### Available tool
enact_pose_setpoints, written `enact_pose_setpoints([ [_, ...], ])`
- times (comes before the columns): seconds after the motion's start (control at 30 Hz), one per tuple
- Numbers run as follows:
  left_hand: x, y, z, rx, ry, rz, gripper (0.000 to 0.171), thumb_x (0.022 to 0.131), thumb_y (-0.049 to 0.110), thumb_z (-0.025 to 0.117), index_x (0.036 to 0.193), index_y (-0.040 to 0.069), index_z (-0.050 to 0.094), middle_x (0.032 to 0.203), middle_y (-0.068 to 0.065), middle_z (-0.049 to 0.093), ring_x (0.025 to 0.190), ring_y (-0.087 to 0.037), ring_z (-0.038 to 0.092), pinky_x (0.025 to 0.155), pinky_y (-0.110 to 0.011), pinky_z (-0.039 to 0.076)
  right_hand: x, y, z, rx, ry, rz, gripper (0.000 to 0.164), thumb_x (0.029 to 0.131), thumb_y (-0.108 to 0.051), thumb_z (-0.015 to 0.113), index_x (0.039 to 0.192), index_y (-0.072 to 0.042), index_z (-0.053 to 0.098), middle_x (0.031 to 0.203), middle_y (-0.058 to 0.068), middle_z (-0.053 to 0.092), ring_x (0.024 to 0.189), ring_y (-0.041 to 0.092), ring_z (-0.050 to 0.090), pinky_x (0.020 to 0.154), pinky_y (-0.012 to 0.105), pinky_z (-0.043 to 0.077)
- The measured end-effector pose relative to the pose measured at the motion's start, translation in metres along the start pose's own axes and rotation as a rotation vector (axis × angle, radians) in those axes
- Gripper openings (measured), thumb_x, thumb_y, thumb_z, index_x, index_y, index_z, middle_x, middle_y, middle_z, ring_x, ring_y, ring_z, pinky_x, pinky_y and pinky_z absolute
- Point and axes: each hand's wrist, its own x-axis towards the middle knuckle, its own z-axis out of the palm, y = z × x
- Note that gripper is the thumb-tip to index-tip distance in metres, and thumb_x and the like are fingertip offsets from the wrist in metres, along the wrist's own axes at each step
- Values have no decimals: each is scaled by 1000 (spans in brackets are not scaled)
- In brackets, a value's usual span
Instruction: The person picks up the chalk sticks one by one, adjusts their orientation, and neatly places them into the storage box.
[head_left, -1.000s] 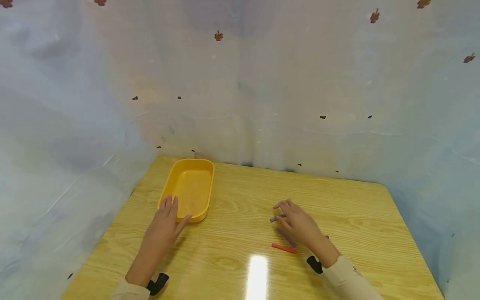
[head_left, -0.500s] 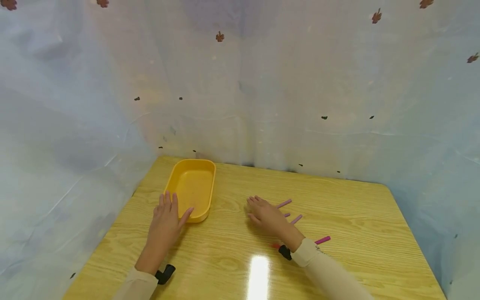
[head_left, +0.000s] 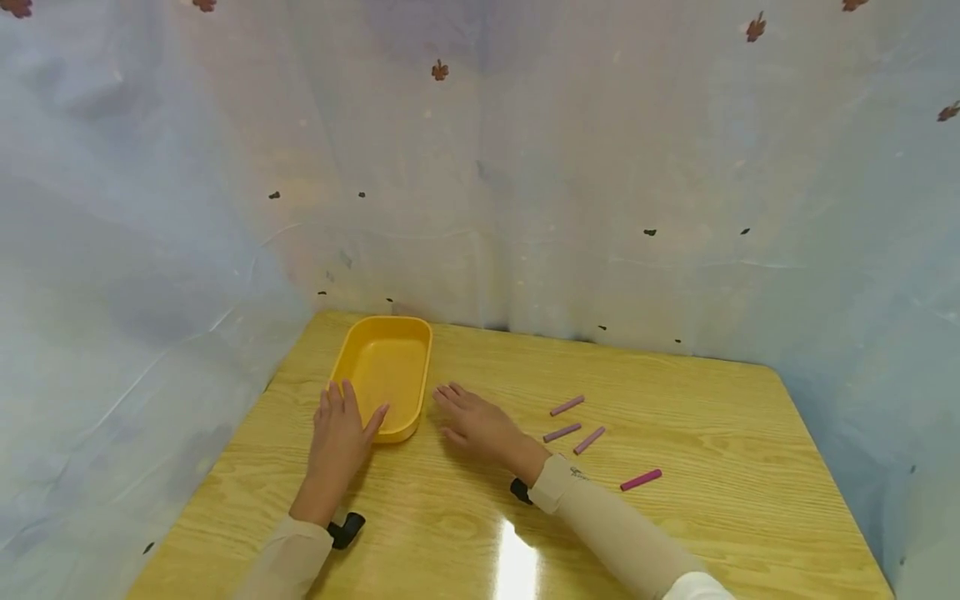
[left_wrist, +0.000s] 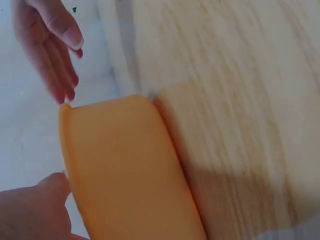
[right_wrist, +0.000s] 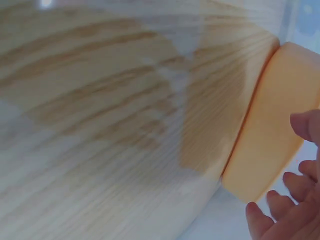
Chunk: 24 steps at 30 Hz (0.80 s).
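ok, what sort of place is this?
Can't be sure, but likely a makeshift recording booth: pale sheeting hangs behind and to the sides of a wood-grain table, with a yellow tray on it. The person wears a black device at the left wrist.

Head view: from above, forward-down over table [head_left: 712,417]; wrist views: low, close, both catching yellow tray [left_wrist: 125,155] side-on.
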Motion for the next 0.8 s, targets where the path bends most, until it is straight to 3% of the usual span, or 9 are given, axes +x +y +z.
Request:
enact_pose_setpoints([
  [0.2,1,0,4,28,41,-12,78,92,38,55,135,-21,26,134,-44,26,124,-57,25,97,-64,26,10,2,4,-100,-23,-74,60,96,-27,50,147,-7,27,148,7,31,137,23,24,109,32,24],
  [0.33,2,-1,6,23,24,-14,77,92,37,54,135,-21,27,135,-44,26,125,-57,24,98,-64,25,16,3,3,-141,-13,-97,58,97,-26,47,148,-8,25,149,7,29,137,22,23,110,31,21],
  [0.8,7,-18,12,-35,-50,-5,74,95,39,46,137,-19,25,140,-39,22,129,-52,19,101,-62,19,27,3,6,-172,69,-146,49,94,-18,51,141,-8,41,143,6,41,134,23,31,108,32,27],
])
